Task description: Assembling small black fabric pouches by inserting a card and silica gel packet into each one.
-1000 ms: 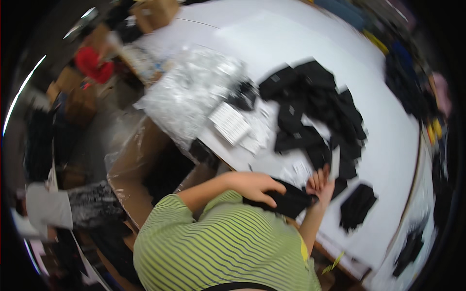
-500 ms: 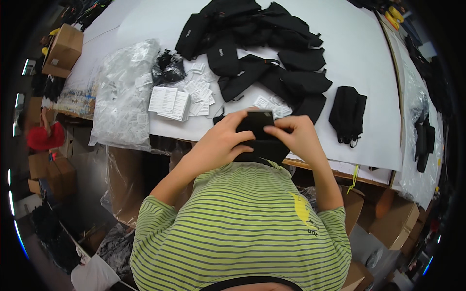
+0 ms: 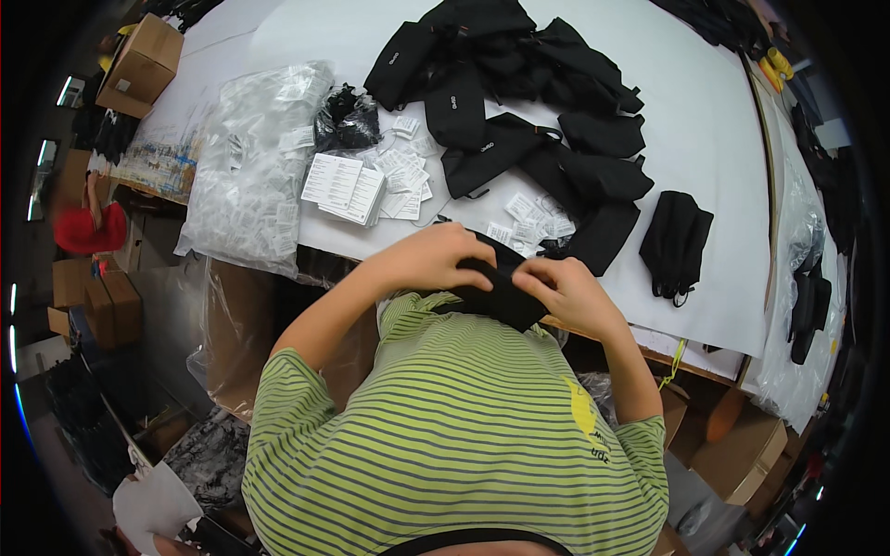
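A black fabric pouch (image 3: 505, 301) is held close against my striped shirt, at the table's front edge. My left hand (image 3: 440, 259) grips its left part with fingers curled. On its right part my right hand (image 3: 565, 292) pinches the upper edge, thumb against fingers. What lies inside or beneath the pouch is hidden. Just beyond it, small white labels (image 3: 527, 222) lie loose on the table. A heap of similar black pouches (image 3: 454, 107) spreads farther back, and a separate black bundle (image 3: 677, 243) with cord ends rests to the right.
On the left lie a large clear plastic bag (image 3: 255, 167) of white labels, a stack of printed white cards (image 3: 343, 188) and a small bag of black cords (image 3: 348, 120). Cardboard boxes (image 3: 742, 454) stand below the table. A person in red (image 3: 90, 227) is at far left.
The dark rectangular panel that stood up between my hands is folded down out of sight. My right hand has come lower on the pouch. The whole view has shifted slightly.
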`<state>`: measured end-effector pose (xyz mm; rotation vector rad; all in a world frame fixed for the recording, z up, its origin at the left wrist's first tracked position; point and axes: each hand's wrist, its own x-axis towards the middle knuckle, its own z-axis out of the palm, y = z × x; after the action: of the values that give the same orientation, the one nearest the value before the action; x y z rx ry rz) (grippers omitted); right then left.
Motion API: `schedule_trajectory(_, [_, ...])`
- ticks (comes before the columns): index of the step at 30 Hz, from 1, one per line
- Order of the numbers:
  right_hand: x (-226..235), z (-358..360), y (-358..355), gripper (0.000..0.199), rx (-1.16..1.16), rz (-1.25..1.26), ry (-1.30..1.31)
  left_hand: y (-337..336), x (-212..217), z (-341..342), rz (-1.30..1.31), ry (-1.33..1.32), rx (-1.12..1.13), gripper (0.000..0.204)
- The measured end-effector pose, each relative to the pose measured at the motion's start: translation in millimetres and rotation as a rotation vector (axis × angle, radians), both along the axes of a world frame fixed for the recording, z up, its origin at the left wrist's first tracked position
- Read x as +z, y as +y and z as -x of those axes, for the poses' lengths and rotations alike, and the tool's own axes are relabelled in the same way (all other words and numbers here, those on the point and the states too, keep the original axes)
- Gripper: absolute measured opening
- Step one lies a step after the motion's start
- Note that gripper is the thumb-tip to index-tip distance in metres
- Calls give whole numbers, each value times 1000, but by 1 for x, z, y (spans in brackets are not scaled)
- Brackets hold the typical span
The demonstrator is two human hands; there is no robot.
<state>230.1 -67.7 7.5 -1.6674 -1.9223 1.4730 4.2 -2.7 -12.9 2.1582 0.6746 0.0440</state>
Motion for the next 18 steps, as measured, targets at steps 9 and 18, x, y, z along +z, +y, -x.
schedule_trajectory(9, [-1, -1, -6, 31, 44, -71, -38, 122, -115, 83, -771, 531, 692, 33])
schedule_trajectory(18, [-11, -7, -11, 22, -27, -419, -16, 132, -104, 88, -460, 524, 604, 34])
